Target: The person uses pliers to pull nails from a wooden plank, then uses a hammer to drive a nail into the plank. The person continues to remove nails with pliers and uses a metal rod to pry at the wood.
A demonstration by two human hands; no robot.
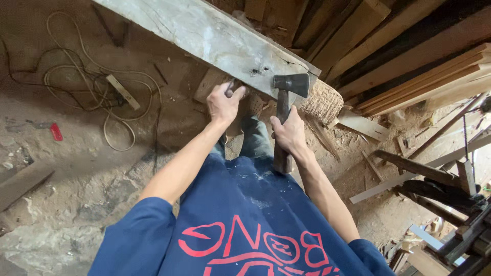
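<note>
Far left on the dirt floor (76, 168): tangle of pale cord (97, 87), a small wood offcut (123, 92), a red marker-like thing (56, 132), all well apart from me. My left hand (224, 102) grips the lower edge of the grey weathered beam (215, 38), fingers curled under it and pressed together; can't tell whether something small is pinched there too. The beam runs diagonally from upper left down to its end near centre, dark holes and a crack just by that end. My right hand (290, 134) is wrapped tight round the hatchet (284, 115) handle, mid-shaft, head resting against the beam's lower edge close to the end. To do this well, I judge: keep the left hand clear of the head's line, since it sits near the head; grip lower for leverage. A woven basket-like thing (323, 102) sits just beside the head, right of it. Right side is crowded: stacked planks (409, 51) up top, loose dark timbers (434, 179) lower right. Open room for a swing is mostly left and toward me.
</note>
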